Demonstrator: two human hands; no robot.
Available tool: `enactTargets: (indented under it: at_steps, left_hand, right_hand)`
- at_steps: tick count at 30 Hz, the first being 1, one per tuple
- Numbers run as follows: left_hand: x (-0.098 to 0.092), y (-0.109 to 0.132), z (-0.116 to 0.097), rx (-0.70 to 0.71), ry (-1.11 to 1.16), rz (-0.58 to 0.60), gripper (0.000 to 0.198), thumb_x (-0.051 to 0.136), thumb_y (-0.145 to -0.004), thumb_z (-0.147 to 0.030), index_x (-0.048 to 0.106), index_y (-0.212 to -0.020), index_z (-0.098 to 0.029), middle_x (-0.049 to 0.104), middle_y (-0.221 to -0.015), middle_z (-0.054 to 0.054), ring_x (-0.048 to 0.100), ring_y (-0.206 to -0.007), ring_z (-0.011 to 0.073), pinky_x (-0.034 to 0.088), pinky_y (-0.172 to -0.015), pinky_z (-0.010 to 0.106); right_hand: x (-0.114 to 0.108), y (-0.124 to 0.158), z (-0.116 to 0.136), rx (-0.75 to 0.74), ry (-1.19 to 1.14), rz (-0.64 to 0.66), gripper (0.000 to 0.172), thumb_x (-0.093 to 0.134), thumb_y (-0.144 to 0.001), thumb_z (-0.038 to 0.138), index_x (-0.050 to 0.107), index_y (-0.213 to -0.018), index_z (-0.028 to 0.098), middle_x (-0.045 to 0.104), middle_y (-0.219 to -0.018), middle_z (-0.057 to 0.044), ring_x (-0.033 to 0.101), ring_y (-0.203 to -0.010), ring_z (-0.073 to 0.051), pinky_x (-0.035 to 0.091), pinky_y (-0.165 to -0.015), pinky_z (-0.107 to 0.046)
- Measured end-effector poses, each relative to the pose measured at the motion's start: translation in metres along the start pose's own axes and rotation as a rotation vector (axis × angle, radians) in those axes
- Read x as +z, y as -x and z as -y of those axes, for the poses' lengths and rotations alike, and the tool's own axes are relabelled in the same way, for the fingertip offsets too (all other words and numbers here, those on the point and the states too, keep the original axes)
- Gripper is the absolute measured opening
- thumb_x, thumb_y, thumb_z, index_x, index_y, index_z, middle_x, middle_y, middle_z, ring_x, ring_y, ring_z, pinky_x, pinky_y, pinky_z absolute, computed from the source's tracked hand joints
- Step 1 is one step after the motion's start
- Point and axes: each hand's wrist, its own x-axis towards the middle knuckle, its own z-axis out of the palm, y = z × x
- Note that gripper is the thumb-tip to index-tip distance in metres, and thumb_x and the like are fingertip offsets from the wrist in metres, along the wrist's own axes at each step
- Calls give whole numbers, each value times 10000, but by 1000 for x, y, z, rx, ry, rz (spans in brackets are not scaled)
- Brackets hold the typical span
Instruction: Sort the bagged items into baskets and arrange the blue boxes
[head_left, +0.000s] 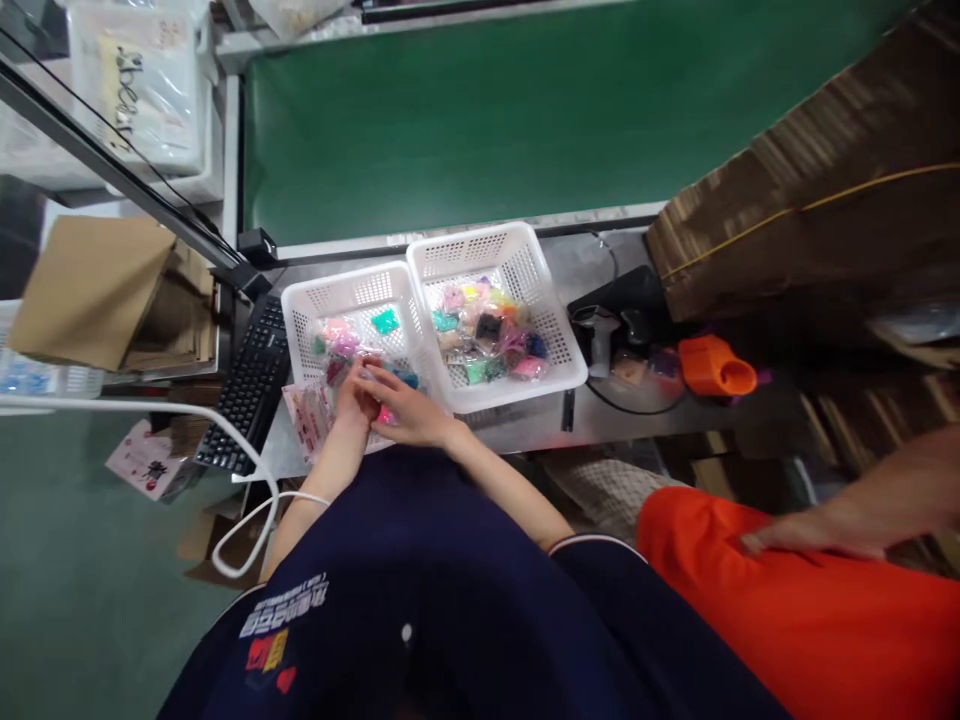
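Head view: left hand (355,395) and right hand (412,411) meet over a white basket (345,278), fingers bunched; any pinch, I can't tell. Bagged pieces (343,342) lie just beyond; I'd keep touch light.

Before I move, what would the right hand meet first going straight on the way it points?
Probably the bare left hand: the right hand overlaps it in view, though contact is unclear.
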Motion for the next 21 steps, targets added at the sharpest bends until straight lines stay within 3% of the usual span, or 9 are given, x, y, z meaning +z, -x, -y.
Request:
enactTargets:
  at_steps: [2, 5, 8, 10, 11, 13, 16, 19, 21]
  left_hand:
    - [2, 2, -7, -12, 54, 34, 667, 648, -929, -762, 695, -1261, -186, 719, -1250, 159, 713, -1180, 293, 611, -1019, 444]
    - [-6, 4, -14, 77, -161, 161, 697, 671, -974, -637, 620, -1543, -238, 603, -1606, 150, 589, -1493, 316, 484, -1256, 483]
    - [-16, -2, -1, 68, -835, 155, 1047, 923, -812, -484, 464, -1724, -247, 185, -1862, 199, 70, -1736, 465, 134, -1368, 720]
    - [-18, -8, 18, -43, -1185, 108, 1307, 1051, -641, -359, 394, -1767, -273, -55, -1869, 224, -191, -1683, 562, -26, -1243, 900]
    - [-16, -12, 28, -75, -1280, 88, 1331, 1061, -609, -278, 401, -1765, -273, -91, -1860, 241, -228, -1657, 598, -46, -1179, 954]
    - [-10, -18, 46, -55, -1378, 49, 1153, 976, -678, -132, 491, -1719, -236, 9, -1853, 286, -124, -1665, 639, 68, -1155, 985]
    - [-3, -23, 60, 36, -1333, -2, 741, 774, -811, -50, 690, -1538, -163, 341, -1750, 328, 216, -1637, 624, 347, -1181, 868]
    - [-8, -25, 53, 97, -1256, -16, 524, 672, -866, -81, 784, -1370, -170, 599, -1530, 289, 565, -1423, 523, 481, -1152, 736]
    - [-19, -24, 41, 158, -1189, -48, 486, 648, -860, -89, 793, -1314, -186, 694, -1397, 231, 667, -1297, 438, 502, -1165, 645]
  right_hand:
    - [2, -1, -1, 50, 31, -165, 429, 646, -1005, 261, 746, -1423, 247, 612, -1587, -173, 598, -1491, -329, 551, -1219, -547]
    - [-36, 13, -1, 85, 92, -455, 392, 618, -1045, 371, 756, -1395, 259, 683, -1487, -144, 652, -1417, -310, 595, -1174, -512]
    - [-92, 41, -5, 200, 248, -657, 685, 608, -1031, 455, 498, -1677, 256, 499, -1712, -130, 457, -1617, -330, 490, -1288, -572]
    - [-119, 63, -15, 352, 401, -692, 952, 644, -983, 487, 240, -1792, 191, 270, -1836, -175, 230, -1723, -376, 338, -1362, -645]
    - [-127, 73, -21, 429, 456, -688, 1063, 670, -954, 509, 144, -1806, 153, 178, -1857, -204, 145, -1741, -399, 290, -1371, -668]
    - [-131, 89, -36, 528, 456, -677, 1194, 692, -912, 558, 36, -1806, 115, 92, -1862, -249, 137, -1736, -432, 307, -1351, -686]
    - [-117, 100, -52, 519, 270, -663, 1244, 686, -891, 626, -19, -1810, 174, 70, -1865, -249, 440, -1614, -428, 466, -1263, -657]
    - [-93, 94, -51, 488, 182, -622, 1170, 690, -912, 627, 80, -1820, 213, 178, -1850, -243, 611, -1462, -394, 520, -1219, -633]
    - [-78, 85, -44, 463, 154, -567, 1084, 702, -931, 601, 195, -1810, 220, 309, -1810, -237, 648, -1419, -388, 521, -1217, -634]
